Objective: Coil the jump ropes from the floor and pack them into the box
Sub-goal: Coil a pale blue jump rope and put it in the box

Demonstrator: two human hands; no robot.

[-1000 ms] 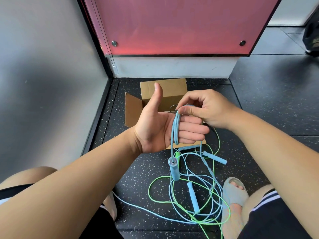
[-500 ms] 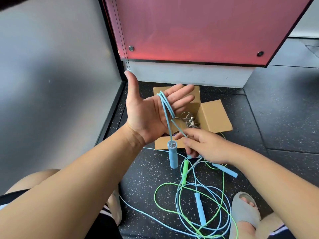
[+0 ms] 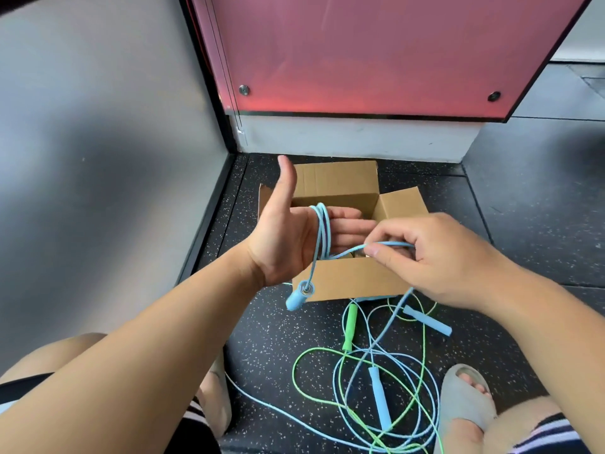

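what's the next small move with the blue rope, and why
Probably carry the right hand up and over the left hand to lay another loop: the blue rope already wraps that flat palm, the right hand pinches its free run, and plenty of it lies loose on the floor.

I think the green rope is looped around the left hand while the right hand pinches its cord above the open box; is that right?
Not quite: the head view shows the blue rope looped around the left hand, not the green rope, which lies on the floor. The right hand does pinch its cord above the open box.
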